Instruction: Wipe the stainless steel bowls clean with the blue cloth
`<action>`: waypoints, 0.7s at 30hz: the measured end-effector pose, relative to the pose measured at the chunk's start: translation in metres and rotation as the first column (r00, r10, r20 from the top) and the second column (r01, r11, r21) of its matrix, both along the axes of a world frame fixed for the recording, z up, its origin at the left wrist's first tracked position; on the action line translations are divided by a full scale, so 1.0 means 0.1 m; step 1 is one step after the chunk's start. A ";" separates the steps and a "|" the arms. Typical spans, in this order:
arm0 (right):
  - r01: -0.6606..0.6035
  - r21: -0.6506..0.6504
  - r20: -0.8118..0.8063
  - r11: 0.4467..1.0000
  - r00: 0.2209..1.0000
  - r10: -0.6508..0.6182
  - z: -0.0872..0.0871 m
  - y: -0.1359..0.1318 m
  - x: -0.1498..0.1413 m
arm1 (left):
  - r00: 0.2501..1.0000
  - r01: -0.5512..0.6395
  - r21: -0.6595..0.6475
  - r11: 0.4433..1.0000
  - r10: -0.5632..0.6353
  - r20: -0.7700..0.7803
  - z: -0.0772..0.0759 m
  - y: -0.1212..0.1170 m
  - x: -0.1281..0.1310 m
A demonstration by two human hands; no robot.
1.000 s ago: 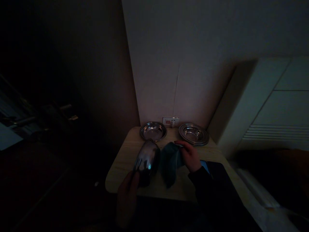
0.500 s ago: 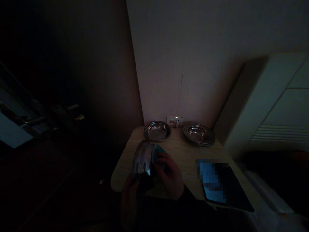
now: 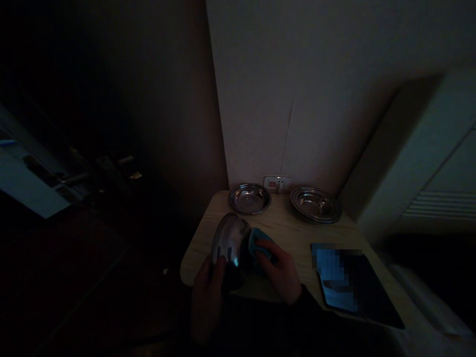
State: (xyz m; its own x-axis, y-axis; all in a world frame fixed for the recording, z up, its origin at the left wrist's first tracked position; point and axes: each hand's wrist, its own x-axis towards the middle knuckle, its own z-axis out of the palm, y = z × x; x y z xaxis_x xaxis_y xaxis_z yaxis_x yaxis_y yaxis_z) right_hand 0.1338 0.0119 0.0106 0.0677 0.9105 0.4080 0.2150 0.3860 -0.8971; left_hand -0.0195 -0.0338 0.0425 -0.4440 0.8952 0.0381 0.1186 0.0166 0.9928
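Note:
A shiny metal bowl (image 3: 231, 240) is tilted on its side above the near left part of the table. My left hand (image 3: 208, 285) grips its lower rim, with the thumb over the outer wall. To the right of the bowl, my right hand (image 3: 277, 267) is closed on a teal cloth (image 3: 259, 243). The cloth is close to the bowl's dark underside; whether they touch is hard to tell in the dim light.
On the wooden table (image 3: 282, 233), a shallow metal dish (image 3: 250, 199) and a stack of metal dishes (image 3: 315, 204) stand at the back. A wall socket (image 3: 277, 183) sits behind them. A dark tablet-like device (image 3: 375, 292) with a lit, blurred screen lies at the right.
My right hand has drawn the cloth off the bowl's surface, slightly down and to the right. The left thumb has shifted up the bowl's wall. The whole view has moved a little.

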 end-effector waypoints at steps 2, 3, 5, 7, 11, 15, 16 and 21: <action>0.011 -0.011 -0.011 1.000 1.000 -0.011 0.03 0.00 0.05 | 1.000 0.025 -0.059 0.998 -0.024 0.016 0.10 0.01 0.03; 0.014 -0.008 -0.014 1.000 1.000 -0.014 0.05 -0.01 0.06 | 0.999 0.032 -0.065 0.997 -0.029 0.036 0.14 0.02 0.05; 0.013 0.017 -0.011 1.000 1.000 -0.013 0.10 -0.03 0.09 | 0.997 0.042 -0.050 0.998 -0.038 0.070 0.18 0.04 0.08; 0.010 0.068 0.005 0.998 1.000 -0.010 0.13 -0.07 0.10 | 0.995 0.060 -0.038 0.997 -0.057 0.087 0.17 0.05 0.11; -0.020 0.216 0.094 0.976 0.996 0.000 0.15 -0.20 0.04 | 0.991 0.098 -0.034 0.995 -0.095 0.093 0.09 0.09 0.15; -0.027 0.314 0.192 0.949 0.981 -0.036 0.18 -0.19 -0.06 | 0.984 0.160 -0.008 0.987 -0.158 0.086 0.04 0.13 0.18; -0.011 0.329 0.197 0.944 0.979 -0.057 0.20 -0.16 -0.08 | 0.979 0.186 -0.002 0.983 -0.185 0.085 0.04 0.14 0.19; -0.031 0.401 0.271 0.916 0.959 -0.086 0.31 0.00 -0.10 | 0.974 0.201 0.026 0.979 -0.203 0.104 0.05 0.19 0.20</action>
